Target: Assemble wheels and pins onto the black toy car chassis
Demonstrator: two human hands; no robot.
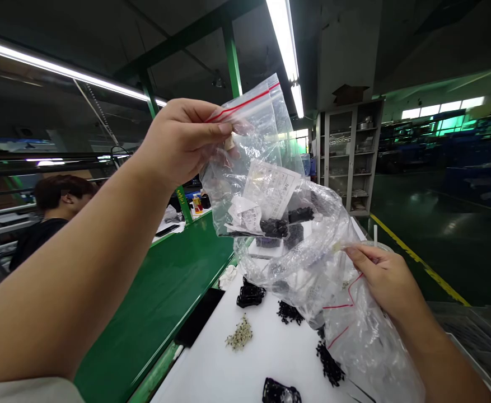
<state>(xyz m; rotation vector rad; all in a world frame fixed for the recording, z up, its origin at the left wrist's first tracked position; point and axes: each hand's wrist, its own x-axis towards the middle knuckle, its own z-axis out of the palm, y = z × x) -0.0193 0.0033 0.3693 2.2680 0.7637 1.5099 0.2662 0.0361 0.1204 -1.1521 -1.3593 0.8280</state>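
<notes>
- Left hand is up high, fingers pinching the red-striped top edge of a small zip bag, which hangs in the air above the counter.
- Paper slips and black parts sit at that bag's bottom.
- Right hand, lower, fingers pinched on a crumpled clear bag trailing down to the counter.
- Below: small black parts, a pale pile, bare white surface between them.
- Green belt runs along the counter's left edge; another person sits beyond.
</notes>
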